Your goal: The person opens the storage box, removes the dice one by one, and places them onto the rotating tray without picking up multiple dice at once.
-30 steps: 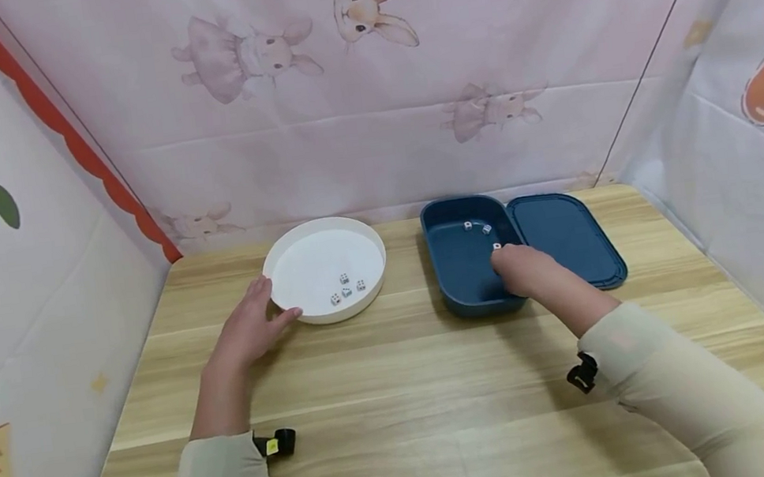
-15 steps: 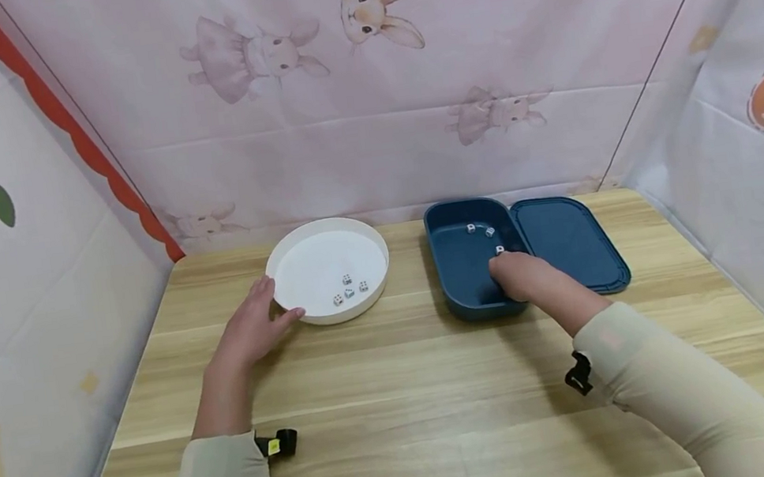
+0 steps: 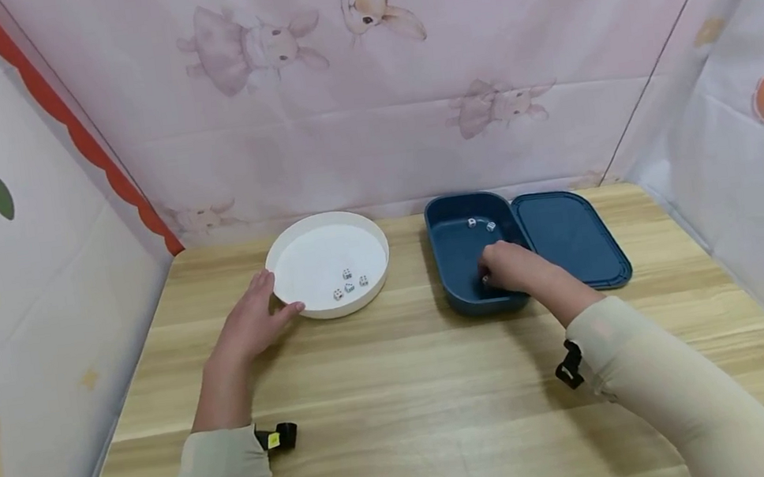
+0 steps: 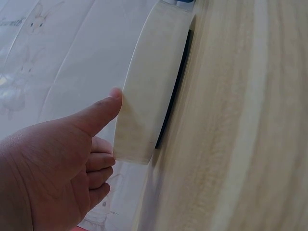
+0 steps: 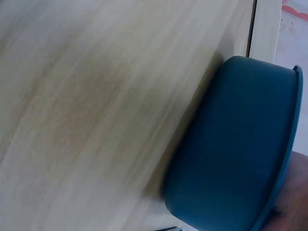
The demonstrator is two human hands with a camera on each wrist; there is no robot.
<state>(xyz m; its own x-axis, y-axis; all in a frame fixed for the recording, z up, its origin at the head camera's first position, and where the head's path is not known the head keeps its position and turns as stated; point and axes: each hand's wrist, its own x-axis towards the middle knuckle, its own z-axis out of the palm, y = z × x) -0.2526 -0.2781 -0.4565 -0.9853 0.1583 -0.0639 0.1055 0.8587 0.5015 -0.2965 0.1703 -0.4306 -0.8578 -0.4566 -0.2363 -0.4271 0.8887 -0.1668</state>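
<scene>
My left hand (image 3: 246, 319) is at the left side of a round white tray (image 3: 306, 260), thumb and fingers spread along its rim. In the left wrist view the thumb tip and fingertips touch the tray's wall (image 4: 144, 91). Several small white dice, one at the front (image 3: 338, 295), lie in the tray's near half. My right hand (image 3: 510, 266) reaches into a dark blue rectangular box (image 3: 457, 265), fingers curled downward. A small white die (image 3: 485, 280) shows at its fingertips, mostly hidden. In the right wrist view, the box's wall (image 5: 236, 139) hides the fingers.
Two more dice, one white die (image 3: 471, 223) among them, lie toward the back of the box. A flat blue lid (image 3: 568, 239) lies against the box's right side. A printed cloth wall (image 3: 379, 159) rises behind the wooden table (image 3: 387, 397).
My right hand has shifted slightly left and back inside the box. The die just beyond it is no longer visible there; one now shows at the fingertips. The left hand stays at the tray.
</scene>
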